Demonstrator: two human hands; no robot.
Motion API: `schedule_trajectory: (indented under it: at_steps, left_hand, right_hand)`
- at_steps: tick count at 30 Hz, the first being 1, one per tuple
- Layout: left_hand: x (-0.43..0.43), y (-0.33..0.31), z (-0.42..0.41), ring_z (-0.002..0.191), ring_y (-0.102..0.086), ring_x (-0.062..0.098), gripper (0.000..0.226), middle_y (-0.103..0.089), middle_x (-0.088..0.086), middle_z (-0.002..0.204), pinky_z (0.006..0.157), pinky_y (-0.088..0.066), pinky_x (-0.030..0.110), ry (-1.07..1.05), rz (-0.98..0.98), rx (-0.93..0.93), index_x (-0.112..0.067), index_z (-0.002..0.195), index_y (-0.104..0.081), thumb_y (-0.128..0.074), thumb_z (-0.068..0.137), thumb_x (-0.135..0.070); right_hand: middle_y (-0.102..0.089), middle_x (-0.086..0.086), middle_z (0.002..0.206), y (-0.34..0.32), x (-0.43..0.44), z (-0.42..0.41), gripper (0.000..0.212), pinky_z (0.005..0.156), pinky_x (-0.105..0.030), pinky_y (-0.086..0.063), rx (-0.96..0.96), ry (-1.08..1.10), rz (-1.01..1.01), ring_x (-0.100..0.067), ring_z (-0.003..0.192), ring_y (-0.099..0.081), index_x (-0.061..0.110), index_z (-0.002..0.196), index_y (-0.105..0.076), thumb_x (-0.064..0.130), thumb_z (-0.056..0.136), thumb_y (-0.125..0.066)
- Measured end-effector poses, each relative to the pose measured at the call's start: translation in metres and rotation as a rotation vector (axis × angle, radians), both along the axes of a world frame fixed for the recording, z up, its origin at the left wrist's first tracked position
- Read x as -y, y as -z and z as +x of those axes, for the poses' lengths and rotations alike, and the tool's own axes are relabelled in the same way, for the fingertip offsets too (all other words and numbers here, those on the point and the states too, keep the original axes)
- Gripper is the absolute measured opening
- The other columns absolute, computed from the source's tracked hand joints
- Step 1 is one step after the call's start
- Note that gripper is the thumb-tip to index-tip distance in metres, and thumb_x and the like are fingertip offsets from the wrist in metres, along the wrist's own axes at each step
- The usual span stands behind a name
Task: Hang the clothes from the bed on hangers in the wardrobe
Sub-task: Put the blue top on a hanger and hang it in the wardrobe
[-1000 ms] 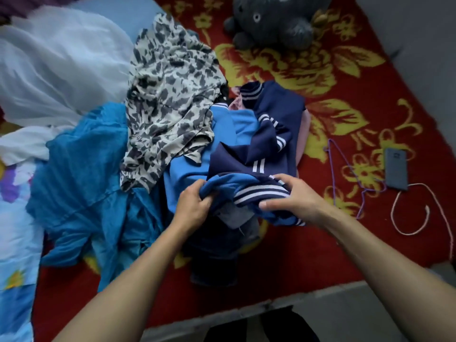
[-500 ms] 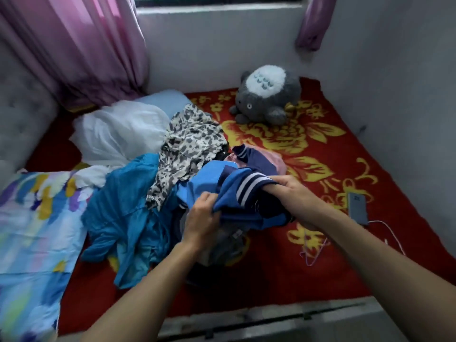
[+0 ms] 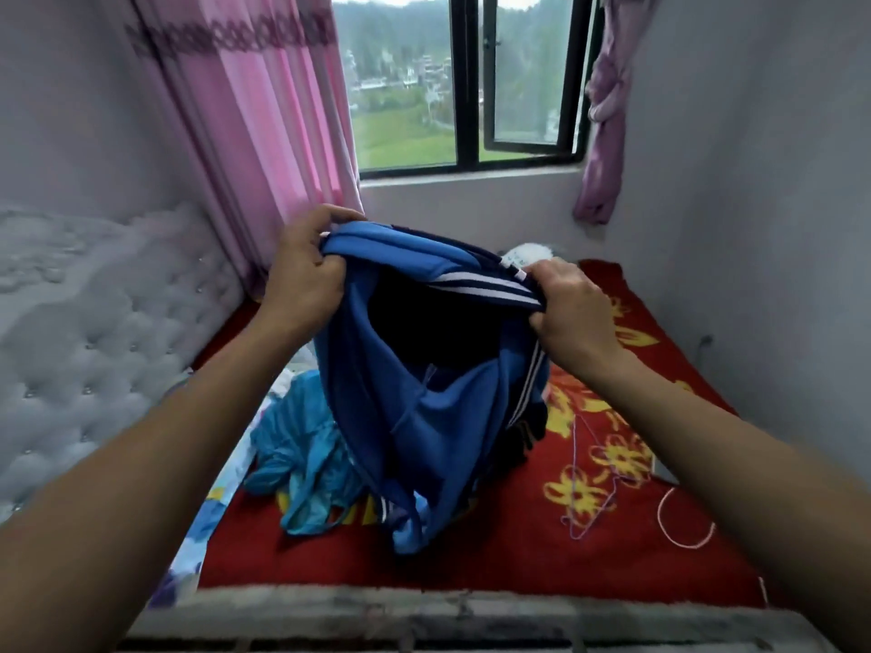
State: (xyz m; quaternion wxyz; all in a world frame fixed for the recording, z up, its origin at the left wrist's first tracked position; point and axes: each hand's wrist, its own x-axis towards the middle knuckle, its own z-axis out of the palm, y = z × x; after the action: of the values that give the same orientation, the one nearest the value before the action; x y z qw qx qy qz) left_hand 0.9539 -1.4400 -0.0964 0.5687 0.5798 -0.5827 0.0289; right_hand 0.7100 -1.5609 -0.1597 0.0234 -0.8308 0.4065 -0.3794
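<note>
A blue jacket (image 3: 424, 417) with navy panels and white stripes hangs in the air above the bed. My left hand (image 3: 306, 271) grips its top edge on the left. My right hand (image 3: 565, 308) pinches the striped edge on the right. Between them the garment gapes open and dark inside, its lower end trailing onto the bed. A turquoise garment (image 3: 301, 454) lies crumpled on the red flowered bedspread (image 3: 518, 549) behind and left of the jacket. A thin purple wire hanger (image 3: 591, 492) lies on the bedspread to the right. The rest of the clothes pile is hidden behind the jacket.
A tufted grey headboard (image 3: 94, 332) runs along the left. Pink curtains (image 3: 264, 134) and a window (image 3: 471, 87) are straight ahead, a grey wall on the right. A white cable (image 3: 678, 530) loops on the bedspread at right. The bed's grey foot edge (image 3: 424, 615) lies below.
Both hands have lifted the blue jacket off the pile and spread its top edge apart. My view has tilted up from the bed to the window.
</note>
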Motion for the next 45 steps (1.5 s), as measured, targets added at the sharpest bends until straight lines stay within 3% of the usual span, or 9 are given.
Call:
schedule_trajectory:
  at_steps: [4, 8, 13, 15, 21, 25, 30, 36, 45]
  left_hand:
    - [-0.021, -0.028, -0.002, 0.078, -0.059, 0.008, 0.05, -0.065, 0.002, 0.088, 0.071, -0.048, 0.02, -0.055, -0.058, -0.008, -0.032, 0.09, -0.059, -0.034, 0.063, 0.002]
    - [-0.046, -0.029, 0.021, 0.079, -0.059, 0.008, 0.05, -0.064, 0.007, 0.092, 0.073, -0.047, 0.014, -0.212, -0.088, -0.092, -0.01, 0.103, -0.065, -0.035, 0.064, -0.001]
    - [-0.064, 0.042, 0.024, 0.095, -0.057, 0.018, 0.072, -0.058, 0.003, 0.111, 0.091, -0.05, 0.036, -0.174, 0.47, 0.101, -0.02, 0.129, -0.053, -0.067, 0.059, -0.033]
    - [-0.064, 0.074, -0.008, 0.103, -0.056, 0.007, 0.086, -0.057, -0.008, 0.119, 0.093, -0.045, 0.022, 0.057, 0.667, -0.036, -0.027, 0.133, -0.044, -0.087, 0.059, -0.034]
    - [-0.048, 0.118, -0.032, 0.06, -0.048, 0.0, 0.01, -0.059, -0.007, 0.063, 0.062, -0.04, 0.026, 0.074, 0.645, -0.166, -0.026, 0.063, -0.056, -0.056, 0.061, -0.017]
    - [-0.058, 0.093, -0.002, 0.058, -0.05, -0.008, 0.022, -0.059, -0.011, 0.068, 0.06, -0.041, 0.024, 0.079, 0.574, -0.051, -0.026, 0.075, -0.063, -0.048, 0.064, -0.015]
    - [-0.058, 0.047, 0.008, 0.076, -0.058, 0.012, 0.025, -0.07, 0.012, 0.081, 0.071, -0.048, 0.036, 0.106, 0.499, 0.068, -0.004, 0.084, -0.069, -0.05, 0.073, -0.015]
    - [-0.083, 0.032, 0.005, 0.072, -0.059, 0.0, 0.028, -0.066, 0.006, 0.086, 0.069, -0.047, 0.014, 0.061, 0.514, -0.085, -0.006, 0.096, -0.064, -0.051, 0.083, 0.015]
    - [-0.093, 0.014, 0.005, 0.057, -0.059, 0.001, 0.013, -0.065, -0.007, 0.062, 0.052, -0.046, 0.011, 0.087, 0.547, -0.318, -0.008, 0.086, -0.066, -0.056, 0.09, -0.002]
  right_hand:
    - [-0.062, -0.008, 0.112, 0.013, -0.003, 0.0, 0.045, 0.075, -0.039, -0.05, -0.077, 0.083, 0.073, -0.032, 0.104, -0.057, 0.018, 0.115, -0.06, 0.005, 0.071, -0.061]
    - [-0.072, -0.011, 0.1, 0.028, -0.005, 0.004, 0.031, 0.074, -0.033, -0.047, 0.144, 0.069, 0.54, -0.033, 0.096, -0.064, 0.017, 0.1, -0.07, 0.004, 0.079, -0.052]
    - [-0.065, 0.004, 0.072, -0.039, -0.025, 0.038, 0.027, 0.061, -0.019, -0.044, 0.517, -0.233, 0.634, -0.013, 0.074, -0.058, 0.016, 0.075, -0.069, 0.0, 0.085, -0.05]
    - [-0.067, 0.007, 0.076, -0.068, -0.041, 0.052, 0.026, 0.063, -0.015, -0.045, 0.382, -0.356, 0.552, -0.008, 0.074, -0.06, 0.019, 0.079, -0.072, 0.002, 0.083, -0.052]
    - [-0.069, 0.006, 0.084, -0.069, -0.057, 0.054, 0.034, 0.071, -0.017, -0.047, 0.051, -0.342, 0.326, -0.011, 0.081, -0.063, 0.023, 0.085, -0.075, 0.0, 0.073, -0.054]
    - [-0.071, -0.003, 0.1, -0.025, -0.025, 0.004, 0.034, 0.081, -0.035, -0.051, -0.209, -0.045, 0.236, -0.027, 0.096, -0.063, 0.026, 0.095, -0.073, 0.004, 0.073, -0.059]
    - [-0.07, -0.007, 0.109, 0.045, -0.016, -0.041, 0.035, 0.073, -0.035, -0.046, -0.379, 0.094, 0.361, -0.032, 0.102, -0.062, 0.024, 0.107, -0.066, 0.007, 0.078, -0.057]
    - [-0.069, -0.001, 0.102, 0.02, -0.022, -0.048, 0.033, 0.082, -0.027, -0.045, 0.025, -0.095, 0.498, -0.018, 0.097, -0.062, 0.019, 0.103, -0.069, 0.001, 0.08, -0.053]
    - [-0.068, 0.005, 0.084, -0.074, -0.038, -0.041, 0.03, 0.061, -0.007, -0.047, 0.274, -0.298, 0.47, -0.006, 0.074, -0.06, 0.015, 0.089, -0.074, -0.006, 0.083, -0.054]
